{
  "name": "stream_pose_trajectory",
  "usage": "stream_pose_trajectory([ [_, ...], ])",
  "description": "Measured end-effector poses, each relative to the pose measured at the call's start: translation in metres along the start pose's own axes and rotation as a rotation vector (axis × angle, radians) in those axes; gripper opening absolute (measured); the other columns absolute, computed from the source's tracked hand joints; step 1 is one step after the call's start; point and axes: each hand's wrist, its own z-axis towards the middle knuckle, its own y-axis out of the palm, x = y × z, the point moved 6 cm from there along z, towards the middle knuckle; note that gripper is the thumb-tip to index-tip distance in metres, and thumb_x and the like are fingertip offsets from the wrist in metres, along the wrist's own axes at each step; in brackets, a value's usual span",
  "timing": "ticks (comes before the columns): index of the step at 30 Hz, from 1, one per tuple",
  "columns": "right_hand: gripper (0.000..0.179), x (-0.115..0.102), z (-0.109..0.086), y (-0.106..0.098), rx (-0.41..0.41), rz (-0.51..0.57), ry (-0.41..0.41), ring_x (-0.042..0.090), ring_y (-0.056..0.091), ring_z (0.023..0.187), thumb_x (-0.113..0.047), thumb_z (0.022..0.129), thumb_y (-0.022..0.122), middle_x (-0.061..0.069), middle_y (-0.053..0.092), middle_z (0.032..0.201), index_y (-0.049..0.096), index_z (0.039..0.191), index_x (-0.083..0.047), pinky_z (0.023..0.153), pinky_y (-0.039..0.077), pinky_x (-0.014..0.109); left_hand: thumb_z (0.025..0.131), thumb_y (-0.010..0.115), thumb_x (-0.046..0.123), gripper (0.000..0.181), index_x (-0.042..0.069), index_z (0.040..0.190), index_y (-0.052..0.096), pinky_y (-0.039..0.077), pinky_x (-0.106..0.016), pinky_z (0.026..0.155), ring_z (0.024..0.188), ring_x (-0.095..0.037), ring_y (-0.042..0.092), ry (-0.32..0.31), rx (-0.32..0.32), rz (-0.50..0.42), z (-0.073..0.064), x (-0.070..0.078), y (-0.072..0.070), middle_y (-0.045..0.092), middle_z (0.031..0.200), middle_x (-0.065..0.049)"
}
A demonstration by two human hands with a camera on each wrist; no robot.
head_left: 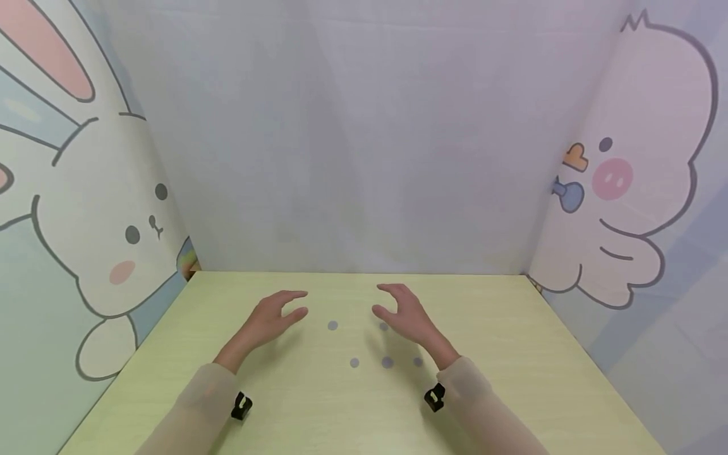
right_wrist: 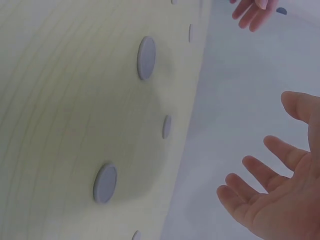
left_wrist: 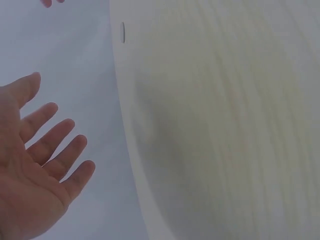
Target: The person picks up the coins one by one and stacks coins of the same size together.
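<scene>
Both hands are held over the table, palms facing each other with a gap between them. My left hand (head_left: 274, 318) holds nothing; its fingers are spread and slightly bent in the left wrist view. The right hand (head_left: 405, 316) is likewise empty, thumb apart from the loosely bent fingers. Flat grey discs lie on the wood-grain table between and below the hands. One grey disc (head_left: 332, 325) is nearest the left hand, and another disc (head_left: 383, 327) lies partly behind the right hand. In the right wrist view a larger-looking disc (right_wrist: 146, 58) rests flat on the surface.
Closer to the front lie a left disc (head_left: 355, 363), a middle disc (head_left: 387, 362) and a right disc (head_left: 418, 362). A pale curtain (head_left: 364, 139) rises at the table's (head_left: 489, 328) back edge. Cartoon-printed cloth hangs on both sides. Black clips (head_left: 241, 406) sit at the sleeves.
</scene>
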Motion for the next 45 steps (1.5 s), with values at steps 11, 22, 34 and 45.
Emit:
stream_pose_trajectory([
  [11, 0.049, -0.008, 0.01, 0.022, -0.104, -0.014, -0.056, 0.038, 0.055, 0.137, -0.026, 0.101, 0.074, 0.016, 0.057, 0.147, 0.064, 0.143, -0.005, 0.112, 0.045, 0.058, 0.104, 0.07, 0.031, 0.043, 0.008, 0.141, 0.067, 0.048, -0.061, 0.107, 0.128, -0.041, 0.063, 0.026, -0.054, 0.014, 0.009, 0.0, 0.014, 0.067, 0.143, -0.013],
  [22, 0.05, -0.016, 0.021, 0.048, -0.218, -0.063, -0.083, 0.038, 0.058, 0.133, -0.025, 0.098, 0.074, 0.016, 0.065, 0.142, 0.064, 0.143, -0.004, 0.111, 0.046, 0.057, 0.102, 0.073, 0.024, 0.037, 0.007, 0.134, 0.071, 0.047, -0.06, 0.109, 0.129, -0.042, 0.062, 0.012, -0.059, 0.037, 0.019, -0.004, 0.022, 0.069, 0.138, -0.015],
  [34, 0.041, -0.011, 0.035, 0.071, -0.268, -0.099, -0.095, 0.037, 0.062, 0.127, -0.021, 0.096, 0.078, 0.014, 0.071, 0.132, 0.072, 0.133, -0.004, 0.108, 0.05, 0.052, 0.098, 0.078, 0.018, 0.031, 0.008, 0.127, 0.074, 0.045, -0.06, 0.111, 0.131, -0.04, 0.06, -0.055, -0.122, 0.027, 0.023, 0.003, 0.042, 0.07, 0.133, -0.012],
  [45, 0.037, -0.016, 0.039, 0.086, -0.278, -0.19, -0.011, 0.033, 0.061, 0.121, -0.022, 0.093, 0.081, 0.01, 0.07, 0.125, 0.076, 0.128, -0.012, 0.107, 0.048, 0.05, 0.091, 0.084, 0.012, 0.025, 0.009, 0.115, 0.08, 0.052, -0.053, 0.104, 0.115, -0.032, 0.069, -0.036, -0.128, 0.082, 0.031, 0.01, 0.052, 0.077, 0.115, -0.005],
])
